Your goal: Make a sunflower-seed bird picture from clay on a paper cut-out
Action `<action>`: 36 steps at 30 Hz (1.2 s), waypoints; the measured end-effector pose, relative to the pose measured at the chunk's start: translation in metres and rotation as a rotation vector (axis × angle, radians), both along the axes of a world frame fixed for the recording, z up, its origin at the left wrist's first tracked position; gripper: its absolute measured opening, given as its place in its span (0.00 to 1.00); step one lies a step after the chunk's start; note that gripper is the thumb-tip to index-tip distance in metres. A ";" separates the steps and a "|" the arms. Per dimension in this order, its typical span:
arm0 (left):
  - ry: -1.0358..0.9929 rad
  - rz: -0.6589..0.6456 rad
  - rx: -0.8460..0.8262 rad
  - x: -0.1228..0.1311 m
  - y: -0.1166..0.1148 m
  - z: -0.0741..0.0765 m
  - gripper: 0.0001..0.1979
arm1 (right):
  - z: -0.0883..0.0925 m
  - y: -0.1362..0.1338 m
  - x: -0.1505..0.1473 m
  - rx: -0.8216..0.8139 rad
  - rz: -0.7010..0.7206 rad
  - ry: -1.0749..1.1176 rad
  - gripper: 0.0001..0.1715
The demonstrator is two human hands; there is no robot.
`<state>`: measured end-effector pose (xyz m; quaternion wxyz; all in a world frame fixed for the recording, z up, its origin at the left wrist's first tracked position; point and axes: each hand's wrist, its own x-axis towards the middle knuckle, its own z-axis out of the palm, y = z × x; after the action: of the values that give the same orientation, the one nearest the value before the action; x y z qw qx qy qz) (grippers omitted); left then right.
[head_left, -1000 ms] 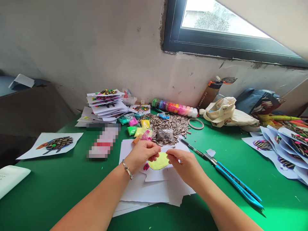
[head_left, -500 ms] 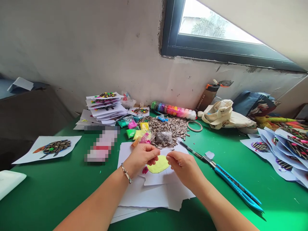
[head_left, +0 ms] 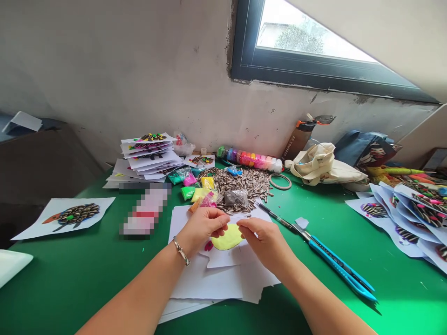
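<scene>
"Pale yellow is at the centre, you say; what is it?"

"A flat, rounded yellow shape (head_left: pixel 226 237), lying on a small white sheet (head_left: pixel 221 261) in front of me. A dark pinkish-red piece (head_left: pixel 208 245) sits at its left end, and thin drawn lines run down below it."

"And your hands?"

"Both are above the sheet, one at each side of the shape. My left hand (head_left: pixel 210 224), with a silver bracelet (head_left: pixel 181 251) at the wrist, has thumb and forefinger drawn together. My right hand (head_left: pixel 260 236) faces it, fingertips also bunched, a narrow gap between the two. I cannot tell whether either one grips anything."

"What lies underneath?"

"Larger white papers (head_left: pixel 206 284), loosely overlapped on a green tabletop (head_left: pixel 87 284)."

"And around them?"

"Just beyond, a heap of striped seeds (head_left: pixel 256 179), with small bags beside and on it: a green bag (head_left: pixel 187 192), a grey bag (head_left: pixel 234 197). To my right, a long blue tool (head_left: pixel 342 267) lies slantwise. To my left, an animal picture (head_left: pixel 79 215) has a seed-covered body."
</scene>
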<state>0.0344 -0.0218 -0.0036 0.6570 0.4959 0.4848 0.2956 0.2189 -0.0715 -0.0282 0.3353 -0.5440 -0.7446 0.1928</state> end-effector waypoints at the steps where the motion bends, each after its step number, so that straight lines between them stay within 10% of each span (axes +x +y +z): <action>1: 0.003 0.001 -0.001 0.000 0.000 0.000 0.18 | 0.001 0.000 0.000 -0.002 -0.003 -0.007 0.14; 36: -0.041 0.017 -0.012 -0.001 0.000 -0.001 0.15 | 0.003 -0.002 -0.003 -0.052 -0.001 -0.053 0.11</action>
<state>0.0332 -0.0214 -0.0050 0.6672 0.4817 0.4772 0.3083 0.2158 -0.0733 -0.0252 0.3014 -0.5577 -0.7478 0.1974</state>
